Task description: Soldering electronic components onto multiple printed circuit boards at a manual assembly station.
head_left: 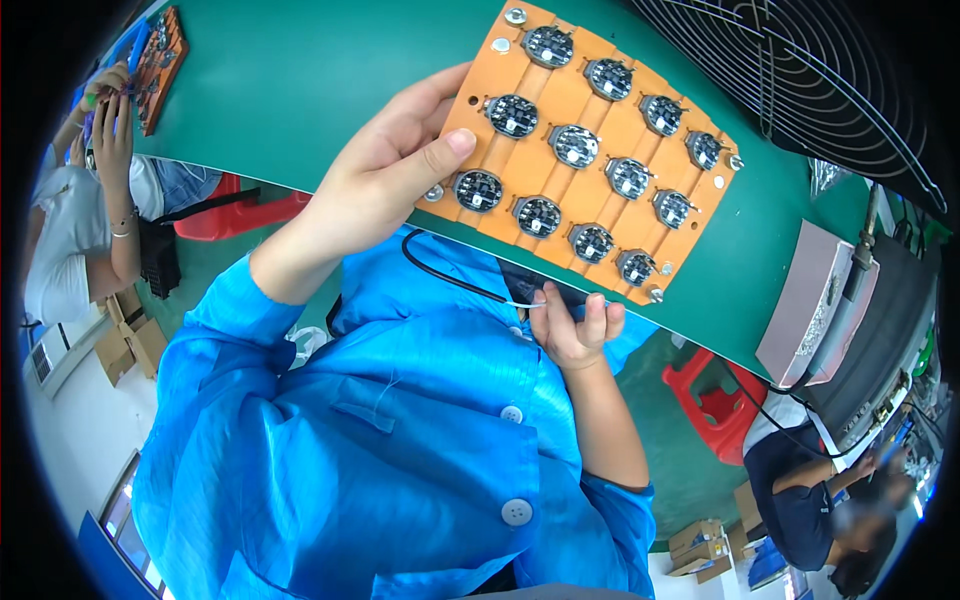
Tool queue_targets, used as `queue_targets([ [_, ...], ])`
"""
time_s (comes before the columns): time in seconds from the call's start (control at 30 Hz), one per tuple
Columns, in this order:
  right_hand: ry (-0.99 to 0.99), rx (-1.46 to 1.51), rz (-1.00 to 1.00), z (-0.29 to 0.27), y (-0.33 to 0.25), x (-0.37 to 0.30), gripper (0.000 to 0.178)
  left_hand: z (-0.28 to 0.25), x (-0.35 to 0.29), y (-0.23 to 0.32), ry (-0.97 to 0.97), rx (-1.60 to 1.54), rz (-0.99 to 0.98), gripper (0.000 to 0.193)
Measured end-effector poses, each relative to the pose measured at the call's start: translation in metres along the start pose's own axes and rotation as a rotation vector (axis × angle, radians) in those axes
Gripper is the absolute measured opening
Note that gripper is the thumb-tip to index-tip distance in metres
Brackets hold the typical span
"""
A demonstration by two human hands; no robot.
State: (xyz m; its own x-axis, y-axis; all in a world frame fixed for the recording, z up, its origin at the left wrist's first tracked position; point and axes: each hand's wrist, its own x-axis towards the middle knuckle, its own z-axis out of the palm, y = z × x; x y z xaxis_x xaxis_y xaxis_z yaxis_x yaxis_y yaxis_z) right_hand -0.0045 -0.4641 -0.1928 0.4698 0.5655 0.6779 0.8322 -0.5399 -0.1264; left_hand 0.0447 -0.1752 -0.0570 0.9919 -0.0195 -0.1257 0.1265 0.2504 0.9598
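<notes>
My left hand [385,170] grips the left edge of an orange fixture board [545,178], its thumb on the face and the other fingers behind. The board is tilted toward me above the table's near edge. Several round black circuit boards [574,146] with shiny metal parts sit on it in three rows. Silver studs [516,16] stand at its corners. Below the board, my right hand [575,330] has its fingers curled in, at the light-coloured end of a black cable [455,278]. Part of that grip is hard to make out.
The green table [290,80] carries a wire-guarded fan [790,80] at the far right and a pinkish-grey metal box [808,300] below it. At left, a co-worker's hands [112,120] are beside another orange board [160,70]. Red stools [715,405] stand below the table.
</notes>
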Motion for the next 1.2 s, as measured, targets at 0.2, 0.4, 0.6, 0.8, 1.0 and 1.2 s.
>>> queue_targets([
  [0.2, -0.076, -0.12, -0.062, -0.006, 0.001, 0.009, 0.024, -0.001, 0.002, 0.004, -0.003, -0.056, -0.047, 0.063],
  [0.4, -0.019, -0.094, -0.039, -0.001, 0.001, 0.011, 0.023, -0.005, 0.001, 0.009, -0.046, -0.07, -0.1, 0.064],
  [0.6, -0.052, -0.139, -0.06, -0.004, 0.001, 0.012, 0.023, -0.005, 0.0, 0.002, -0.028, -0.084, -0.061, 0.062],
  [0.8, -0.057, -0.172, -0.077, -0.002, 0.0, 0.014, 0.025, -0.005, 0.0, 0.002, -0.04, -0.103, -0.051, 0.062],
  [1.0, 0.087, -0.088, 0.021, 0.005, -0.003, 0.019, 0.028, -0.007, 0.001, 0.003, -0.075, -0.209, -0.07, 0.063],
  [1.2, 0.045, -0.18, -0.04, 0.003, -0.002, 0.023, 0.028, -0.01, -0.001, 0.002, -0.097, -0.234, -0.057, 0.065],
])
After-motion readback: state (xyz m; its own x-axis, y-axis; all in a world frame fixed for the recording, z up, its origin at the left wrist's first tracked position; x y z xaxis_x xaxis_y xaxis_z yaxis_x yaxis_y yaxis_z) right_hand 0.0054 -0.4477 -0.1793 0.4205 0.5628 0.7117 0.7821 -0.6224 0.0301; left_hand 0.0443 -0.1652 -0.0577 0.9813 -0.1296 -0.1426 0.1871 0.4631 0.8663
